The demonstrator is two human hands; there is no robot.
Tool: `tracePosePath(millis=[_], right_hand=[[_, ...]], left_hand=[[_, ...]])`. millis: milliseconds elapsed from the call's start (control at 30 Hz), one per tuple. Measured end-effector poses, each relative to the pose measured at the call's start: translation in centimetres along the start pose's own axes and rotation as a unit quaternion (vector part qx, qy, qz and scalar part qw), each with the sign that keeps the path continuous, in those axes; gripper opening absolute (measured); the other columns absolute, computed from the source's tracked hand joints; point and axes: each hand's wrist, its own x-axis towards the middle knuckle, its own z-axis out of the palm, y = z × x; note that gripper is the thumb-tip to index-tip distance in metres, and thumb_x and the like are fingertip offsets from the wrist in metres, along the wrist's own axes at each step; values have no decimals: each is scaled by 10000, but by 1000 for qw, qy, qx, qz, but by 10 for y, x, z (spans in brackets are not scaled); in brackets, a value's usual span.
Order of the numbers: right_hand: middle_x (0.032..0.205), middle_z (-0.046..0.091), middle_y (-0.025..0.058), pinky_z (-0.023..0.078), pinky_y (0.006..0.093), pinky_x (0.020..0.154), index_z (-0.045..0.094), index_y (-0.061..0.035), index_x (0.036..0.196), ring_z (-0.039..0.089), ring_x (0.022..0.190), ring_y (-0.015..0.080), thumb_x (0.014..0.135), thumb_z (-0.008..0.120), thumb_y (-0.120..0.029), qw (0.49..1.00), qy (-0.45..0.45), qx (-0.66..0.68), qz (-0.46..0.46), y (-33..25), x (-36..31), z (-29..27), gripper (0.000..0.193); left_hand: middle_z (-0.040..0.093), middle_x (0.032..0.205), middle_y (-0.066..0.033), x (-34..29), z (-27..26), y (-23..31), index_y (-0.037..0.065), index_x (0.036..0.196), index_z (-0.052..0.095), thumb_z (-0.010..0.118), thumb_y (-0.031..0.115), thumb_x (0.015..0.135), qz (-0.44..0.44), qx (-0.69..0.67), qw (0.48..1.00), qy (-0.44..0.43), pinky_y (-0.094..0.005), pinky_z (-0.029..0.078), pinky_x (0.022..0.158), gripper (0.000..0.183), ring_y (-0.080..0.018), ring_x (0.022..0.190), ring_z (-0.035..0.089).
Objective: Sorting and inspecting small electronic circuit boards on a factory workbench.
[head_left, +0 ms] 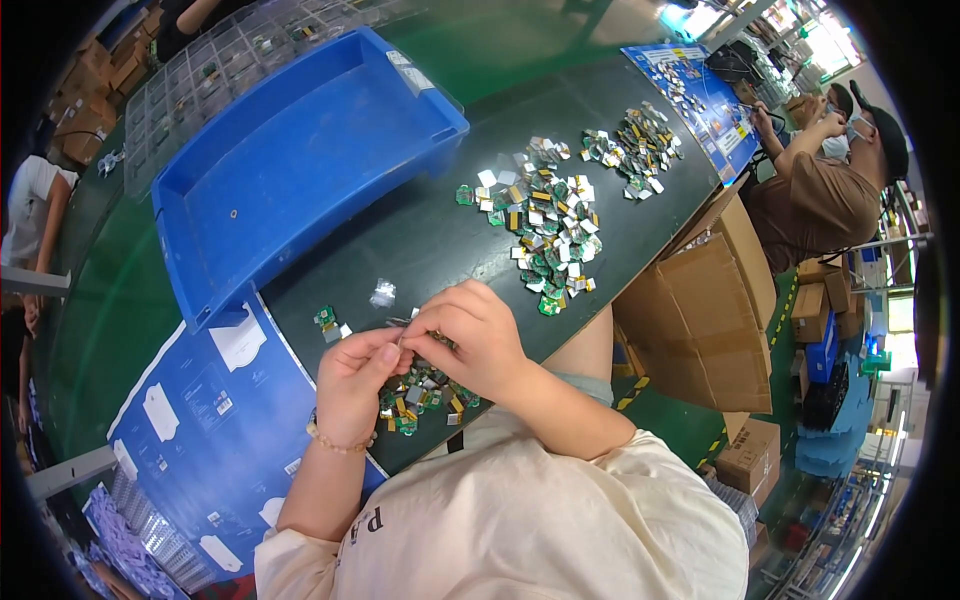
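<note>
My left hand [356, 372] and my right hand [472, 335] meet above the near edge of the dark table, fingertips pinched together on a small thin greyish piece [401, 322]. Fingers cover most of that piece, so its kind cannot be made out. Under and beside my hands lies a pile of small green circuit boards [412, 400] with silver and gold-coloured parts. To the left of my fingers are a loose green board [325, 318] and a clear, shiny scrap of plastic [383, 293]. A larger heap of similar boards [545, 225] spreads to the right of my hands.
A blue plastic bin [300, 215] stands at the far left, beside a clear compartment tray [200, 75]. Blue printed sheeting [215, 420] covers the table's left part. Another board pile [640, 145] lies farther right. Cardboard boxes [700, 320] stand by the right edge; a person [830, 190] sits beyond.
</note>
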Motion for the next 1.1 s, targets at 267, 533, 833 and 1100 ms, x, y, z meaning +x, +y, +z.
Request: tracePosePath(millis=[267, 533, 833, 1100], right_hand=[[806, 609, 22, 430, 324, 628, 607, -102, 794, 557, 702, 225, 708, 741, -93, 999, -32, 9, -18, 4, 2, 0, 159], [839, 601, 40, 445, 337, 636, 587, -100, 818, 553, 724, 251, 710, 699, -57, 996, -83, 13, -26, 4, 5, -6, 161], [845, 612, 12, 456, 305, 608, 661, -127, 892, 555, 711, 218, 679, 751, -105, 996, -22, -51, -70, 4, -1, 4, 233], [816, 633, -42, 448, 270, 601, 731, -166, 901, 549, 704, 158, 639, 790, -149, 991, 45, -88, -89, 1, -6, 7, 269]], left_hand=[[677, 887, -70, -1, 3, 3, -30, 1055, 663, 621, 123, 916, 24, 41, 999, 18, -252, 492, 732, 210, -119, 783, 607], [670, 835, -67, -1, -1, 5, -31, 1009, 659, 618, 103, 910, -7, 72, 997, 8, -244, 492, 695, 172, -109, 723, 597], [672, 840, -50, -1, -3, 6, -33, 1006, 656, 597, 114, 930, -44, 13, 999, 23, -221, 494, 680, 176, -85, 712, 595], [657, 856, -61, 1, -1, 3, -22, 1032, 639, 555, 162, 960, -38, -22, 999, 24, -240, 520, 701, 215, -117, 736, 613]])
